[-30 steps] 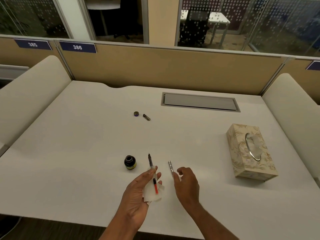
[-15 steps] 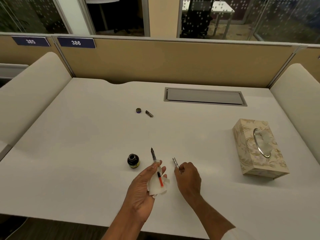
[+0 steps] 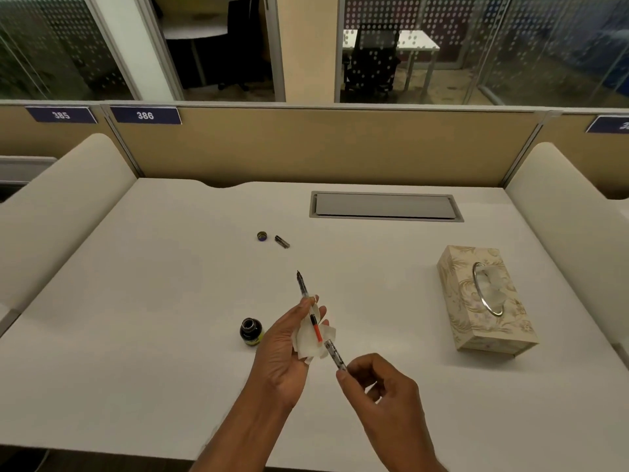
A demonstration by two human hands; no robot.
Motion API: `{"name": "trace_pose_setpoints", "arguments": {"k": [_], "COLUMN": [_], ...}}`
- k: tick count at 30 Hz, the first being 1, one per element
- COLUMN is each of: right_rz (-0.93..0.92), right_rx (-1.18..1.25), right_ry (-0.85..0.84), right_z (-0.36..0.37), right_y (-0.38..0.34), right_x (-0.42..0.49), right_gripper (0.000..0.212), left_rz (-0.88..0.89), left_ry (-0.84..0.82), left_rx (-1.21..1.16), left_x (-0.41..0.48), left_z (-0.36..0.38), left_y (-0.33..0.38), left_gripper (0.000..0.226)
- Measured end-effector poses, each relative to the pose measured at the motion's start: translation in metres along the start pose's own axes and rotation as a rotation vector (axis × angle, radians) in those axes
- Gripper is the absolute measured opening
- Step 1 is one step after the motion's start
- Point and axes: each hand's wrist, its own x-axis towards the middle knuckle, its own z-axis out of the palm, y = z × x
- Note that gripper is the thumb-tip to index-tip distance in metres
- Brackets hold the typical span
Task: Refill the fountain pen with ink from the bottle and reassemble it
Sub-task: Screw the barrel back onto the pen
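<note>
1. The fingers of the left hand curl round the pen section and a white tissue, nib pointing away.
2. The right hand pinches the barrel, whose far end is just beside the section's red end.
3. The open ink bottle stands on the worktop near the left hand; the bottle cap, pen cap and tissue box lie farther off.
4. Earlier the barrel lay on the worktop; now it is lifted.

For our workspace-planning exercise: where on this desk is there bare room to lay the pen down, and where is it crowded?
Bare: the left side of the desk, beyond the ink bottle and bottle cap; also between the right hand and the tissue box. Crowded: front centre, around left hand, pen and ink bottle.
</note>
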Motion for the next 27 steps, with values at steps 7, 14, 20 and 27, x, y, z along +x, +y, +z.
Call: {"name": "trace_pose_setpoints", "arguments": {"k": [7, 14, 20, 27], "right_rz": [-0.067, -0.133, -0.11, -0.127], "right_rx": [-0.003, -0.018, -0.027, -0.014], "right_ry": [0.056, 0.074, 0.093, 0.107], "right_z": [-0.016, -0.025, -0.03, -0.035], "right_y": [-0.013, -0.022, -0.024, -0.027], "right_x": [0.0, 0.001, 0.003, 0.006], "right_gripper": [0.016, 0.017, 0.016, 0.014], "left_rz": [0.02, 0.034, -0.01, 0.0], "left_ry": [-0.04, -0.083, -0.096, -0.089], "left_rx": [-0.027, -0.036, -0.058, -0.049], "left_x": [0.002, -0.005, -0.009, -0.018], "left_z": [0.021, 0.039, 0.048, 0.059], "left_y": [-0.002, -0.002, -0.003, -0.011], "left_gripper": [0.041, 0.04, 0.053, 0.043]}}
